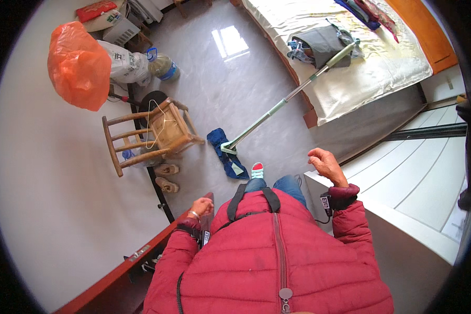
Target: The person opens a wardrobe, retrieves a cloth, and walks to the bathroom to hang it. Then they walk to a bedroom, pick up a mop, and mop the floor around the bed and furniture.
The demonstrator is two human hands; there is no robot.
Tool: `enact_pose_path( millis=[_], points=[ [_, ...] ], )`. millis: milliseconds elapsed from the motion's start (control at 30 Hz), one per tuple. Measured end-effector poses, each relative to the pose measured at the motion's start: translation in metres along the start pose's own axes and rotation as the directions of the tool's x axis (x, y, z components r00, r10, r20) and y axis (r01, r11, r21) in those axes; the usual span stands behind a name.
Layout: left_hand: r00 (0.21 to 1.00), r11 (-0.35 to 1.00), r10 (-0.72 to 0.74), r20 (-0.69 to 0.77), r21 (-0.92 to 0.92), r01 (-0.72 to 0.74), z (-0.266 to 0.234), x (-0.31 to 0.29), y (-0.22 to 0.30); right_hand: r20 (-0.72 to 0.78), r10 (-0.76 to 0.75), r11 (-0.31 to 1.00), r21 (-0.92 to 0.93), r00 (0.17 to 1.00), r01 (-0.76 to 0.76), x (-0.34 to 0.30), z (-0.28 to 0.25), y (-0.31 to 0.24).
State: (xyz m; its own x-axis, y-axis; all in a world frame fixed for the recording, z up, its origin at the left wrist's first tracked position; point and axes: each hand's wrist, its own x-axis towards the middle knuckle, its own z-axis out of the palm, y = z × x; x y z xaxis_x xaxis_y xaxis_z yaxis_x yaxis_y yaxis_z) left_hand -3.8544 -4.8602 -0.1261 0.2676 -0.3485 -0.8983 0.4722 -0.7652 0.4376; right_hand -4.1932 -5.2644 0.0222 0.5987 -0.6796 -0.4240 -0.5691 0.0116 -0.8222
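Note:
My left hand (201, 207) is at the edge of a dark red door (141, 250), its fingers loosely bent and nothing visible in them. Whether it touches the door I cannot tell. My right hand (326, 165) is raised by the corner of a white cabinet (403, 219), fingers loosely curved and apart from the thumb, holding nothing. In front of my feet a flat mop stands untouched. Its dark blue pad (229, 157) lies on the floor, and its pale green pole (277, 107) slants up to the right and leans on the bed (361, 83).
A wooden chair (170, 133) with a wire hanger stands left, with beige shoes (166, 178) beside it. Behind are an orange plastic bag (79, 67), a white bag (123, 64) and a large water jug (163, 67). A grey bag (322, 46) lies on the bed.

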Motion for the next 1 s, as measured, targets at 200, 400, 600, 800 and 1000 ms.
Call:
enact_pose_path(
  millis=[200, 400, 600, 800, 1000],
  points=[
    [0.997, 0.993, -0.044, -0.062, -0.115, 0.036, -0.002, 0.02, 0.067, -0.033, -0.01, 0.991, -0.13, 0.999, 0.006, 0.075, -0.048, 0.012],
    [0.979, 0.957, -0.156, -0.13, -0.264, 0.118, 0.024, 0.012, 0.059, -0.148, 0.217, 0.974, -0.033, 0.965, -0.224, 0.19, -0.149, 0.038],
    [0.985, 0.992, -0.07, -0.156, 0.09, 0.085, 0.073, -0.013, 0.091, -0.363, 0.335, 0.934, 0.249, 0.869, -0.257, 0.326, -0.259, 0.099],
    [0.949, 0.972, -0.229, -0.218, -0.102, 0.211, 0.151, -0.01, 0.186, -0.603, 0.445, 0.894, 0.257, 0.662, -0.366, 0.442, -0.352, 0.142],
    [0.952, 0.981, -0.195, -0.236, -0.042, 0.191, 0.176, 0.006, 0.237, -0.581, 0.584, 0.809, 0.476, 0.567, -0.345, 0.497, -0.379, 0.152]
  ],
)
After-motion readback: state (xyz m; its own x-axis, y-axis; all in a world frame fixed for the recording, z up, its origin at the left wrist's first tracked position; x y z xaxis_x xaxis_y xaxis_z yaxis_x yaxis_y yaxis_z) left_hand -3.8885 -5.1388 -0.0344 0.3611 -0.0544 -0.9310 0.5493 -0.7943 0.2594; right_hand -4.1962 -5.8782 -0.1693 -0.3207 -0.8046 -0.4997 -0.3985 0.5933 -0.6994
